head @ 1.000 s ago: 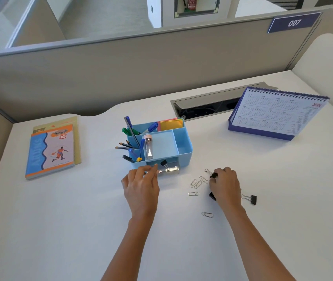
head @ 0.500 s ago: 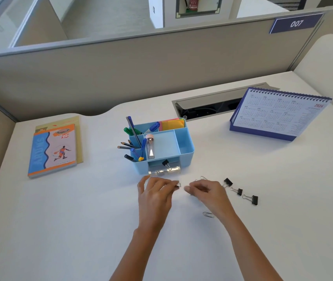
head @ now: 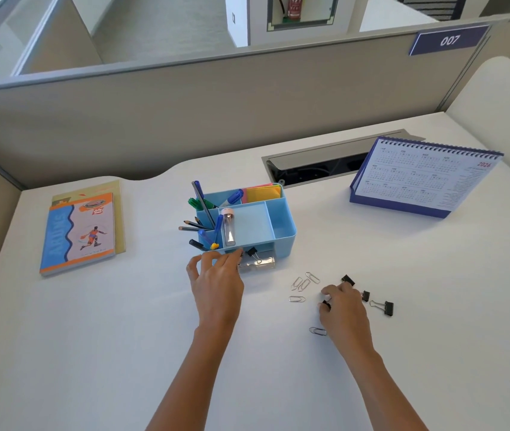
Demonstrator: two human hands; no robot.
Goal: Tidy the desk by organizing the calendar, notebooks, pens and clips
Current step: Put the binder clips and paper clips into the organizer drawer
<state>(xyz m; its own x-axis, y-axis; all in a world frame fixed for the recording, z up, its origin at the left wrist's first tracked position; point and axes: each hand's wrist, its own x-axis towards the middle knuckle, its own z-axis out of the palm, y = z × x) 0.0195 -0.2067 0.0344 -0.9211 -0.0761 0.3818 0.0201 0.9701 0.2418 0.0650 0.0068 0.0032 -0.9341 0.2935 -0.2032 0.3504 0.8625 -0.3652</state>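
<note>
Front of the blue plastic organizer (head: 284,244), at the left end of its clear pull-out drawer (head: 264,262): your left hand (head: 216,283). Fingers curled, tips on the drawer's edge, thumb splayed away. There's a dark speck at the fingertips; can't tell whether you pinch something or only touch the drawer. The drawer clip (head: 252,252), black with wire handles, lies inside just right of those fingertips.

Right of the organizer's front and nearer you: your right hand (head: 344,309), knuckles up, fingers curled round the tucked clip (head: 326,304). It's black, with only a corner showing at the thumb side. Three loose binder clips (head: 386,307), matte black with wire loops: one touches your fingertips on the organizer side, two lie just right of the hand. Paper clips (head: 303,283), thin silver wire: four between organizer and right hand, one beside your wrist.

Pens (head: 204,206) and pencils (head: 193,226) stand tilted in the organizer's left cells. Sticky notes (head: 263,192) fill a back cell. A clear tube (head: 228,228) lies in the shallow middle tray.

Notebooks (head: 79,231), glossy covers, are stacked flat well left of the organizer on the white desk (head: 92,337). The calendar (head: 424,178), a spiral-bound tent, stands well right and behind. A metal-lipped cable slot (head: 325,163) sits behind the organizer.
</note>
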